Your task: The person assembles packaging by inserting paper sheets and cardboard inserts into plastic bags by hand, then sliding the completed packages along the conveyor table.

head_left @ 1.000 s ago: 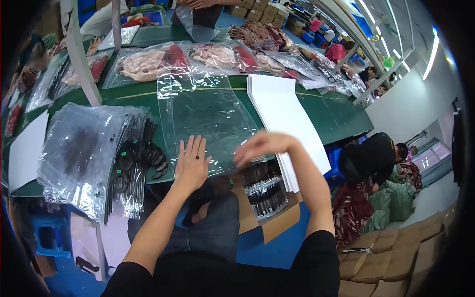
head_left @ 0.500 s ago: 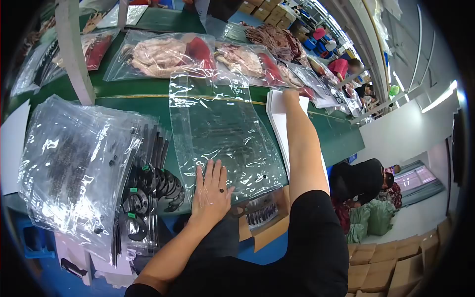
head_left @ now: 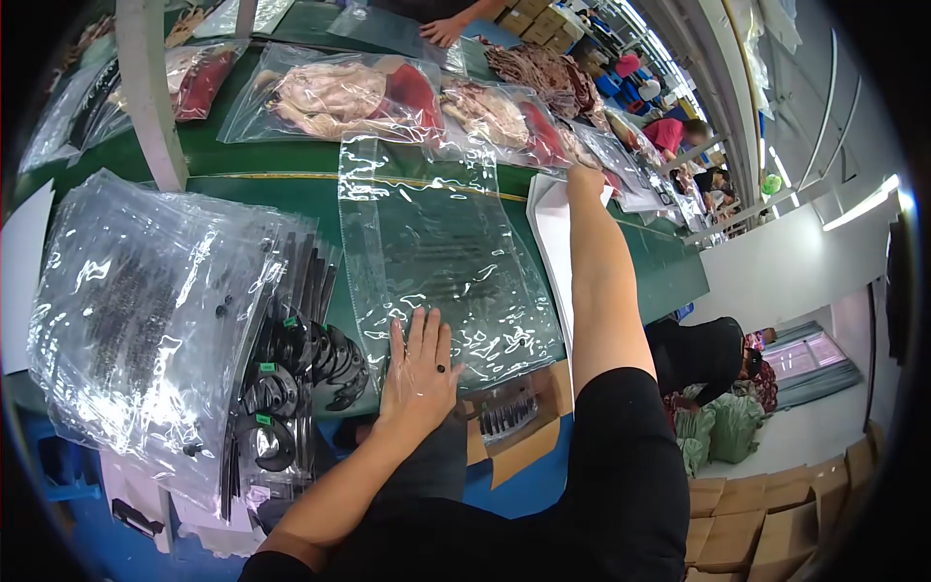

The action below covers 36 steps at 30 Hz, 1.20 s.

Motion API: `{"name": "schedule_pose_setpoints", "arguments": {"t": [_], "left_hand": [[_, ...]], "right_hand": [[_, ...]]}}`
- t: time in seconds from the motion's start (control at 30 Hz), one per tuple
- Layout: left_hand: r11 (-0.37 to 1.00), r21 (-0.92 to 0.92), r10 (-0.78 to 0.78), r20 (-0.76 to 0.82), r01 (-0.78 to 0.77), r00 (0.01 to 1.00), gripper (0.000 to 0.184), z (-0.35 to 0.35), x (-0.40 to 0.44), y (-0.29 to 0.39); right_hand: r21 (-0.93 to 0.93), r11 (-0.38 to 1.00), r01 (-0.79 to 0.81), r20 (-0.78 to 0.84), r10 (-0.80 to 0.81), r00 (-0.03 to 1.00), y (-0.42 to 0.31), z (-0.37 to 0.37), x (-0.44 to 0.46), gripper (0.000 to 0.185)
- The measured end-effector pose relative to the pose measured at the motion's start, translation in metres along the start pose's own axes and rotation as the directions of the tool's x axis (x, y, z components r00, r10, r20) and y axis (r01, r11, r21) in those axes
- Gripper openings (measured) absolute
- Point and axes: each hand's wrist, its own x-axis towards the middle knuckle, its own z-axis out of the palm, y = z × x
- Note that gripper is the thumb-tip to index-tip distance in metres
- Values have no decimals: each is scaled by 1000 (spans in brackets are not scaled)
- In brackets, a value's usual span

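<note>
My left hand (head_left: pixel 420 373) lies with its fingers spread on the near edge of a flat, transparent bag (head_left: pixel 436 252) on the green table. Nothing is held in it. My right arm stretches forward over a stack of white sheets (head_left: pixel 551 228); my right hand (head_left: pixel 585 182) is at the far end of the stack, its fingers mostly hidden. To the left sits a thick pile of clear plastic bags (head_left: pixel 145 310) with black hanger-like parts (head_left: pixel 325 354) along its right side.
Bagged items with pink and red contents (head_left: pixel 330 92) line the table's far side. A white post (head_left: pixel 147 97) rises at the left. An open carton (head_left: pixel 514 427) is below the near edge. Another person's hand (head_left: pixel 443 31) rests across the table; a person in black (head_left: pixel 703 354) bends at the right.
My right hand has moved forward from the bag to the far end of the white sheets. My left hand stays on the bag. The other person's hand has shifted across the table.
</note>
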Motion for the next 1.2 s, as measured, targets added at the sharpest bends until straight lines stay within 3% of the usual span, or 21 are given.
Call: {"name": "schedule_pose_setpoints", "arguments": {"t": [0.13, 0.23, 0.27, 0.3, 0.33, 0.4, 0.43, 0.47, 0.5, 0.63, 0.7, 0.77, 0.87, 0.93, 1.0, 1.07, 1.13, 1.2], "left_hand": [[999, 36, 13, -4, -13, 1000, 58, 3, 0, -1], [995, 99, 21, 14, -22, 1000, 58, 6, -1, -3], [996, 81, 27, -6, -26, 1000, 58, 6, -2, -3], [998, 63, 34, -24, -33, 999, 58, 6, -2, -4], [998, 46, 43, -40, -41, 998, 58, 5, -2, -5], [998, 47, 54, -52, -51, 997, 58, 5, -4, -5], [998, 37, 55, -75, -53, 996, 59, 5, -3, -3], [998, 27, 59, -98, -57, 993, 59, 5, -3, -3], [997, 35, 73, -85, -71, 994, 59, 5, -3, -3], [996, 67, 70, -86, -64, 994, 60, 11, -2, -5], [993, 89, 93, -109, -84, 990, 60, 16, 0, -4], [991, 108, 93, -107, -82, 990, 60, 17, -1, 0], [974, 229, 18, -77, 0, 997, 56, 21, 5, 12], [989, 145, -1, -61, 10, 998, 55, 28, 13, 20], [999, -37, -40, -39, 39, 998, 55, 34, 22, 27], [992, -104, -71, -9, 69, 997, 54, 32, 33, 33], [960, -241, -129, 62, 140, 990, 51, 28, 44, 39], [937, -308, -143, 84, 162, 986, 51, 26, 51, 43]], "right_hand": [[118, 987, -110, -37, 115, 993, 4, -16, -17, 50], [463, 833, -303, -21, 353, 936, 21, -12, -22, 51], [468, 827, -312, -17, 361, 932, 35, -16, -21, 51], [201, 976, -79, 74, 65, 995, 56, -26, -17, 45], [-41, 976, 216, 240, -200, 950, 80, -38, -12, 39], [-207, 836, 509, 449, -381, 808, 119, -51, 3, 34], [231, 968, 101, 458, -199, 866, 136, -53, 16, 28], [580, 737, -347, 542, -32, 840, 153, -56, 27, 22], [713, 227, -663, 669, 62, 741, 171, -64, 32, 16], [825, 198, -530, 560, -154, 814, 215, -173, 1, 15], [871, 121, -475, 489, -286, 824, 234, -234, -22, 18], [932, 131, -337, 361, -390, 847, 238, -296, -69, 20], [915, 169, -366, 403, -340, 850, 230, -368, -148, 20], [883, 413, -225, 430, -515, 741, 236, -388, -191, 25], [843, 534, -71, 374, -486, 790, 231, -374, -250, 29], [745, 619, -247, 630, -534, 564, 245, -343, -274, 33], [625, 698, -350, 767, -465, 442, 248, -317, -319, 33], [623, 653, -430, 779, -463, 424, 251, -290, -368, 29]]}}
